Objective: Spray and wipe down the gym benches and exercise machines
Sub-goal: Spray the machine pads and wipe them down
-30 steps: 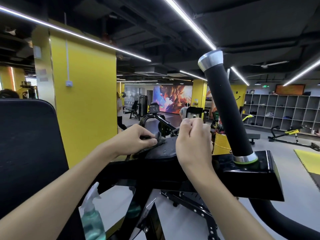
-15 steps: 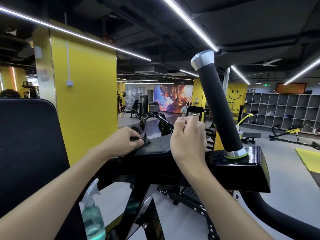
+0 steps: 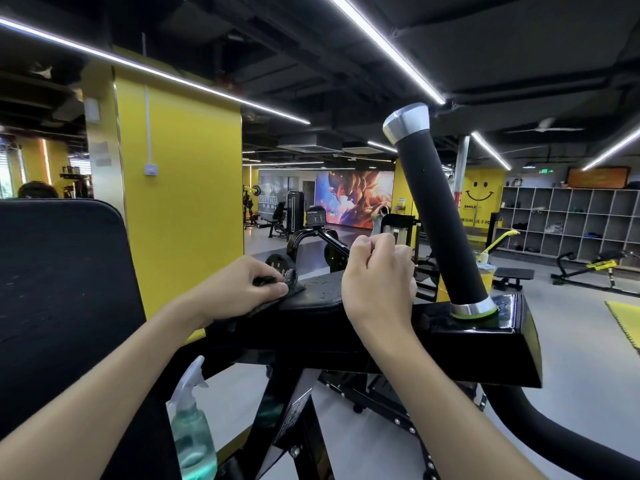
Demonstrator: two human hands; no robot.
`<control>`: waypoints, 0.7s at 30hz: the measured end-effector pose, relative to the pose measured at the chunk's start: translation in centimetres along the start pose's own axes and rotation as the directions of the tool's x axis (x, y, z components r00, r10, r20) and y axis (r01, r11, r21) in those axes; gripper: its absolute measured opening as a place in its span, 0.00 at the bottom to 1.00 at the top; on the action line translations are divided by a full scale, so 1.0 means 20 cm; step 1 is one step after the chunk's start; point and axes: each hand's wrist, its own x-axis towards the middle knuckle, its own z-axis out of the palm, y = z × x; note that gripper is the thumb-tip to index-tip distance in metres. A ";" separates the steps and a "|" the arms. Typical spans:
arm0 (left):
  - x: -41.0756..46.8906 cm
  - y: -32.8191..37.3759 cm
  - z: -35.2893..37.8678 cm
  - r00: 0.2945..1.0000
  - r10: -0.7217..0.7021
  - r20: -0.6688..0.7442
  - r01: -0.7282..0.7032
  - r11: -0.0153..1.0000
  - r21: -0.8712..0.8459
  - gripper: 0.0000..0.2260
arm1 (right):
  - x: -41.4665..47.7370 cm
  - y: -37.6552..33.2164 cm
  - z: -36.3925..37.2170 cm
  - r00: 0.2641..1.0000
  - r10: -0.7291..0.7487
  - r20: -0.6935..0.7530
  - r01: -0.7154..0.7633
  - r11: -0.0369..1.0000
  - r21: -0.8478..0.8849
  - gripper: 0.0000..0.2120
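Atop a black machine (image 3: pixel 485 351), the left hand (image 3: pixel 242 289) presses a dark cloth (image 3: pixel 290 284) onto the pad (image 3: pixel 322 294), with thumb and fingers curled round the cloth. The right hand (image 3: pixel 377 289) sits just beside it at the pad's edge, curled into a fist with nothing seen inside. A bottle (image 3: pixel 192 434) of green liquid stands low, under the left forearm. A tilted black handle (image 3: pixel 440 220) rises to the right.

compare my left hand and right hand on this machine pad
The left hand grips a dark cloth and lies low on the arm pad; the right hand is an upright fist with nothing visible in it. The left sits at the pad's left end, the right nearer the black handle. Both are over the pad.
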 end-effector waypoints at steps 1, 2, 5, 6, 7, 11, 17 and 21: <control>-0.02 0.00 0.00 1.000 0.002 -0.003 -0.002 0.998 -0.055 0.07 | 0.00 0.00 0.00 1.000 0.004 0.002 -0.004 1.000 0.004 0.14; -0.03 0.00 -0.01 1.000 0.004 -0.022 -0.006 0.997 -0.076 0.08 | -0.01 0.00 0.00 1.000 0.006 0.003 -0.006 1.000 0.010 0.14; -0.04 -0.02 0.02 0.995 -0.021 -0.097 0.028 0.997 0.073 0.09 | -0.01 0.00 -0.01 1.000 0.002 0.006 -0.002 1.000 0.027 0.14; -0.04 -0.03 0.03 0.993 -0.035 -0.109 0.050 0.990 0.132 0.10 | -0.01 -0.01 -0.02 1.000 0.001 0.007 -0.001 1.000 0.027 0.14; -0.04 -0.02 0.03 0.992 -0.045 -0.116 0.065 0.983 0.173 0.10 | -0.01 -0.01 -0.02 1.000 0.000 0.006 0.000 1.000 0.026 0.14; -0.09 0.05 0.02 0.996 0.018 -0.091 -0.010 0.997 0.080 0.08 | -0.01 0.00 -0.02 1.000 -0.007 0.005 0.007 0.999 0.034 0.14; -0.07 -0.02 0.03 0.986 -0.076 -0.147 0.106 0.972 0.211 0.11 | 0.00 0.01 -0.01 1.000 -0.006 0.006 0.006 0.998 0.066 0.13; -0.08 0.04 0.02 0.996 0.003 -0.088 0.001 0.999 0.043 0.09 | 0.01 0.01 0.00 1.000 -0.008 0.000 0.008 0.997 0.077 0.13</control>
